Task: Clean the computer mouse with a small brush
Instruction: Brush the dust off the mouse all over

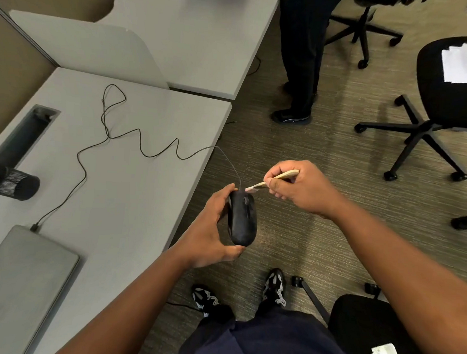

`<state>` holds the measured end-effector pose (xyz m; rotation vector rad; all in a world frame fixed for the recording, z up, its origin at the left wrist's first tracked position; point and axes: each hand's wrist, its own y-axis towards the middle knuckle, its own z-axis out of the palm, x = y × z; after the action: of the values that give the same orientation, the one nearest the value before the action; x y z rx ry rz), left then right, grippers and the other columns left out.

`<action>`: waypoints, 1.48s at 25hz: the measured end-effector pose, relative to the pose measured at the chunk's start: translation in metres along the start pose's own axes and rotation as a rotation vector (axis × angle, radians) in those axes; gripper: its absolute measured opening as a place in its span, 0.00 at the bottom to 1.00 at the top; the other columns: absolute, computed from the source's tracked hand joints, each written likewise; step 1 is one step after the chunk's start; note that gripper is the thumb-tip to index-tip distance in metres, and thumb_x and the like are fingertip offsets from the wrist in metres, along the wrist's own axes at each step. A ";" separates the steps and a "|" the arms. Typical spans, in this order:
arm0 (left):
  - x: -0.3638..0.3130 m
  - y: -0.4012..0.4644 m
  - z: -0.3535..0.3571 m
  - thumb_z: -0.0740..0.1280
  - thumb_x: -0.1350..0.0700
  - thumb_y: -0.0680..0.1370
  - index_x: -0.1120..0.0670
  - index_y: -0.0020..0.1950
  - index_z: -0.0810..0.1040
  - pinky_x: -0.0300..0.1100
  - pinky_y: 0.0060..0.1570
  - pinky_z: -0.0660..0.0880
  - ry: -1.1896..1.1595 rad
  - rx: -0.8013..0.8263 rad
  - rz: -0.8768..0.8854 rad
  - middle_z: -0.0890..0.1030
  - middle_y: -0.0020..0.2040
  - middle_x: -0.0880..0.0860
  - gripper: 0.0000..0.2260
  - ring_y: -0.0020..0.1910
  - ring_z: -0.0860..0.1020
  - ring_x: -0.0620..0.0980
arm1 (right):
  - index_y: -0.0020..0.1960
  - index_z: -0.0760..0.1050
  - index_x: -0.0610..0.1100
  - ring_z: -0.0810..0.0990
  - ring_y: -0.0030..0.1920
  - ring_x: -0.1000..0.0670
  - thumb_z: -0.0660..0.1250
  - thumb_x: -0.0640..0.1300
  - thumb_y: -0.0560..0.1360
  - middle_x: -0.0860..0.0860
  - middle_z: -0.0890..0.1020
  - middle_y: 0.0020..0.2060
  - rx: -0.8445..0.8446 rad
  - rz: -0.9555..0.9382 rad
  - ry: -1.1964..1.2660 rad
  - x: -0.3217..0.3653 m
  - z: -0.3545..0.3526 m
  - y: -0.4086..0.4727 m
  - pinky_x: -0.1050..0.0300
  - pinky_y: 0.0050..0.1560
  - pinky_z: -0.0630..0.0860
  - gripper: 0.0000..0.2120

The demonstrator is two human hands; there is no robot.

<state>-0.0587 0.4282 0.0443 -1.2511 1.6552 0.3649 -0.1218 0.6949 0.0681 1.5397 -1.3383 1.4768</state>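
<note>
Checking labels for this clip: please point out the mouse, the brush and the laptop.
mouse (242, 218), head view, middle of its black top shell.
brush (286, 174), head view, wooden handle above the fingers of the right hand.
laptop (24, 279), head view, centre of its closed grey lid.

There is one view only, from the camera on my head, wide-angle, looking forward and steeply down. It sits close above my hands at frame centre; the desk (123, 187) runs off toward ten o'clock, carpet (322, 160) toward one, my shoes at six.
</note>
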 end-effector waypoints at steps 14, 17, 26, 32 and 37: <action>-0.012 0.000 0.000 0.83 0.55 0.68 0.47 0.86 0.57 0.42 0.76 0.70 0.098 0.002 0.095 0.62 0.80 0.39 0.53 0.80 0.65 0.45 | 0.42 0.85 0.45 0.78 0.29 0.52 0.69 0.37 0.76 0.46 0.83 0.31 -0.012 0.191 0.314 0.000 -0.006 0.021 0.62 0.28 0.72 0.08; -0.013 -0.002 0.001 0.83 0.55 0.69 0.46 0.86 0.56 0.43 0.77 0.69 0.139 0.028 0.124 0.60 0.82 0.38 0.53 0.82 0.63 0.44 | 0.40 0.85 0.47 0.76 0.28 0.53 0.69 0.40 0.73 0.46 0.81 0.30 0.051 0.236 0.251 0.001 -0.013 0.029 0.62 0.27 0.70 0.07; -0.019 -0.002 0.001 0.83 0.53 0.69 0.47 0.87 0.54 0.40 0.78 0.66 0.149 0.044 0.085 0.56 0.82 0.33 0.54 0.81 0.60 0.36 | 0.45 0.84 0.44 0.79 0.32 0.55 0.70 0.37 0.78 0.48 0.84 0.33 -0.081 0.221 0.118 -0.013 0.004 0.034 0.62 0.31 0.75 0.06; -0.019 -0.003 0.001 0.82 0.50 0.69 0.45 0.87 0.53 0.45 0.79 0.67 0.146 0.037 0.075 0.55 0.83 0.33 0.54 0.82 0.60 0.37 | 0.47 0.85 0.44 0.78 0.34 0.55 0.73 0.38 0.78 0.50 0.83 0.34 -0.146 0.168 0.439 -0.011 -0.006 0.030 0.62 0.33 0.75 0.03; -0.018 -0.002 0.004 0.83 0.54 0.70 0.46 0.88 0.53 0.40 0.78 0.67 0.163 0.050 0.087 0.55 0.83 0.33 0.55 0.82 0.59 0.38 | 0.49 0.83 0.41 0.73 0.29 0.57 0.71 0.44 0.80 0.53 0.79 0.29 -0.020 0.158 0.251 -0.003 -0.008 0.030 0.64 0.29 0.70 0.07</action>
<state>-0.0552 0.4395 0.0581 -1.2004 1.8502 0.2790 -0.1521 0.6940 0.0602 1.2115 -1.3434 1.6857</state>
